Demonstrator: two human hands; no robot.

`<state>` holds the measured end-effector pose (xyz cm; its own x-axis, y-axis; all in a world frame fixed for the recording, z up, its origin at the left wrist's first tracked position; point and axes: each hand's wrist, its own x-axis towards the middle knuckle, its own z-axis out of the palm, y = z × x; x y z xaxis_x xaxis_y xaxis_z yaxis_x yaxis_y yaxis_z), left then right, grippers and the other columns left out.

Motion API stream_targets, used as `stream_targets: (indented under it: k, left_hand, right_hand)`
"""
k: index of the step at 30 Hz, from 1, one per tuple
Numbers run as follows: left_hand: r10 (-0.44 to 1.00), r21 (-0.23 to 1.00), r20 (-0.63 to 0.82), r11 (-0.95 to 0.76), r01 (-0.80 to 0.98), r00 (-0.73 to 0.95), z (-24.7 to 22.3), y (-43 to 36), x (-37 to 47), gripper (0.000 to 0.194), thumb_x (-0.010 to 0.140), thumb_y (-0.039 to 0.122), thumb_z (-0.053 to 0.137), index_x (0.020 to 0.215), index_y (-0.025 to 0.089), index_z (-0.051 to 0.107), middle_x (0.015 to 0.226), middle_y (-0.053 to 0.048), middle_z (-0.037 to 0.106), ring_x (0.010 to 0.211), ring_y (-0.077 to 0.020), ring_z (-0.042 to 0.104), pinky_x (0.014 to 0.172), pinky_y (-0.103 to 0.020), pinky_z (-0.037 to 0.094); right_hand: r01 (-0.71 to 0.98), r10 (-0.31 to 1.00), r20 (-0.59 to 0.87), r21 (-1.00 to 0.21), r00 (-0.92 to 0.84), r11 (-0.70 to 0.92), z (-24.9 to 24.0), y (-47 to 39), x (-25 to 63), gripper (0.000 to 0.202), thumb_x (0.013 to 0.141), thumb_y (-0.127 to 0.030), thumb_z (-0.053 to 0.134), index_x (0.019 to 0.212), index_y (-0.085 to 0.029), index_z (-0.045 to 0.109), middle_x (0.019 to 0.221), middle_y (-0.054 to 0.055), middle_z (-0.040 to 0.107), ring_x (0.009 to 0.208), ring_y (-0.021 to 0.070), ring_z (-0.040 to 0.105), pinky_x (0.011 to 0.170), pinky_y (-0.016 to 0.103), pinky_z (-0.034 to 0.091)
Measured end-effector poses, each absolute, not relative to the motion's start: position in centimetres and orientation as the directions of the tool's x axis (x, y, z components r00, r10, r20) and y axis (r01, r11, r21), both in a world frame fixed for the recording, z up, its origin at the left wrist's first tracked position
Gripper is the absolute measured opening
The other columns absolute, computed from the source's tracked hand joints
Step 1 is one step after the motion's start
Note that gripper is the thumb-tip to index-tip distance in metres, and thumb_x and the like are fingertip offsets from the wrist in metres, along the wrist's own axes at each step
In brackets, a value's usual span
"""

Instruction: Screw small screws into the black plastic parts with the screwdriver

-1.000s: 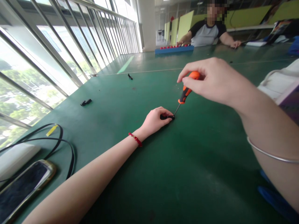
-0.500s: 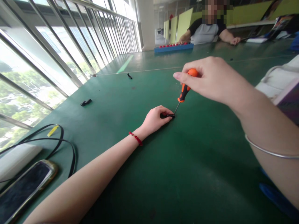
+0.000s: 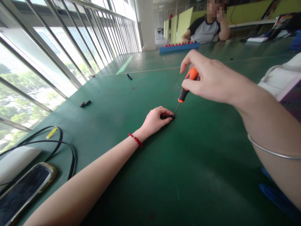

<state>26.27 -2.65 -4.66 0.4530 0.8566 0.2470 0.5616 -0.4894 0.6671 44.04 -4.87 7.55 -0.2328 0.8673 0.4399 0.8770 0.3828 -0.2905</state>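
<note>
My left hand point(image 3: 157, 119) rests on the green table and pinches a small black part point(image 3: 167, 116) between thumb and fingers. The fingers cover much of that part, so its exact kind does not show. My right hand point(image 3: 204, 77) grips the handle of an orange and black screwdriver point(image 3: 182, 95) with the thumb and bent fingers, its index finger raised and curled above the handle. The screwdriver stands tilted, its thin metal shaft running down to the right end of the black part, where the tip seems to touch it.
Two black pieces, one nearer point(image 3: 85, 104) and one farther point(image 3: 129, 76), lie left on the table point(image 3: 141, 175). A phone point(image 3: 25, 191), a white box point(image 3: 18, 160) and a black cable point(image 3: 72, 160) sit at lower left. Across the table a person point(image 3: 207, 29) sits by a blue rack point(image 3: 180, 48).
My right index finger has lifted off the screwdriver handle, and the grip has shifted around it. My left hand holds still. The person opposite has raised one hand to the head.
</note>
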Motion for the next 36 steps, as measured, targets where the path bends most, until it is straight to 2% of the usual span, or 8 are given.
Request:
stream_targets:
  k: [4,9,14,18,23,28,33,36]
  left_hand:
    - [0.854,0.666,0.253,-0.495,0.558,0.455,-4.63,-2.65,26.3,0.019,0.074,0.019,0.06,0.089,0.017,0.071,0.089,-0.003,0.066,0.079,-0.0135,0.06,0.073,-0.024,0.049]
    - [0.853,0.657,0.255,-0.499,0.565,0.456,-4.53,-2.7,26.3,0.018,0.074,0.018,0.06,0.089,0.017,0.071,0.088,-0.003,0.065,0.077,-0.0132,0.06,0.071,-0.024,0.048]
    - [0.853,0.658,0.256,-0.498,0.565,0.455,-4.54,-2.68,26.32,0.018,0.074,0.018,0.06,0.088,0.017,0.071,0.087,-0.003,0.065,0.077,-0.0131,0.06,0.07,-0.023,0.048]
    - [0.855,0.659,0.255,-0.496,0.566,0.452,-4.52,-2.71,26.35,0.018,0.074,0.018,0.06,0.088,0.017,0.071,0.087,-0.003,0.065,0.076,-0.0128,0.06,0.07,-0.023,0.048]
    - [0.852,0.656,0.259,-0.501,0.565,0.455,-4.54,-2.71,26.34,0.018,0.074,0.019,0.059,0.088,0.016,0.071,0.087,-0.003,0.065,0.076,-0.0129,0.059,0.07,-0.024,0.047]
    - [0.848,0.653,0.255,-0.505,0.564,0.465,-4.63,-2.64,26.25,0.019,0.074,0.019,0.059,0.089,0.017,0.071,0.088,-0.003,0.065,0.077,-0.0128,0.059,0.07,-0.024,0.047]
    - [0.852,0.651,0.249,-0.5,0.571,0.461,-4.52,-2.7,26.29,0.018,0.075,0.02,0.059,0.088,0.018,0.07,0.088,-0.003,0.065,0.078,-0.0134,0.06,0.071,-0.024,0.048]
    - [0.851,0.65,0.251,-0.502,0.57,0.462,-4.46,-2.74,26.32,0.018,0.075,0.019,0.059,0.089,0.017,0.07,0.089,-0.003,0.065,0.079,-0.0132,0.06,0.072,-0.024,0.048]
  right_hand:
    - [0.91,0.89,0.4,-0.245,-0.218,0.333,7.72,-5.12,43.84,0.029,0.08,-0.048,0.045,0.07,-0.023,0.055,0.06,0.001,0.05,0.055,0.0136,0.041,0.056,0.03,0.028]
    - [0.894,0.882,0.402,-0.256,-0.246,0.367,7.76,-5.17,44.0,0.028,0.068,-0.033,0.06,0.093,-0.026,0.052,0.071,-0.001,0.055,0.056,0.013,0.044,0.052,0.028,0.03]
    - [0.914,0.907,0.365,-0.257,-0.21,0.314,7.84,-5.11,44.15,0.036,0.081,-0.053,0.044,0.066,-0.022,0.052,0.058,0.001,0.048,0.052,0.0124,0.04,0.053,0.03,0.029]
    - [0.908,0.887,0.406,-0.247,-0.221,0.339,7.72,-4.87,44.15,0.018,0.072,-0.034,0.059,0.088,-0.026,0.053,0.072,-0.001,0.055,0.057,0.0135,0.045,0.054,0.028,0.031]
    - [0.925,0.903,0.38,-0.233,-0.198,0.301,7.82,-5.07,44.09,0.038,0.081,-0.057,0.043,0.067,-0.023,0.054,0.057,0.0,0.047,0.052,0.0132,0.041,0.053,0.029,0.029]
    - [0.906,0.89,0.392,-0.243,-0.235,0.346,7.93,-5.11,44.2,0.02,0.075,-0.041,0.057,0.09,-0.028,0.056,0.071,0.001,0.057,0.057,0.0146,0.046,0.053,0.029,0.033]
    - [0.904,0.913,0.33,-0.269,-0.238,0.333,8.04,-5.31,44.14,0.042,0.082,-0.061,0.041,0.07,-0.024,0.057,0.054,0.002,0.047,0.048,0.0142,0.042,0.049,0.031,0.027]
    - [0.9,0.899,0.368,-0.265,-0.237,0.346,8.09,-5.31,44.1,0.03,0.08,-0.054,0.048,0.08,-0.026,0.058,0.061,0.002,0.053,0.054,0.0164,0.046,0.051,0.032,0.031]
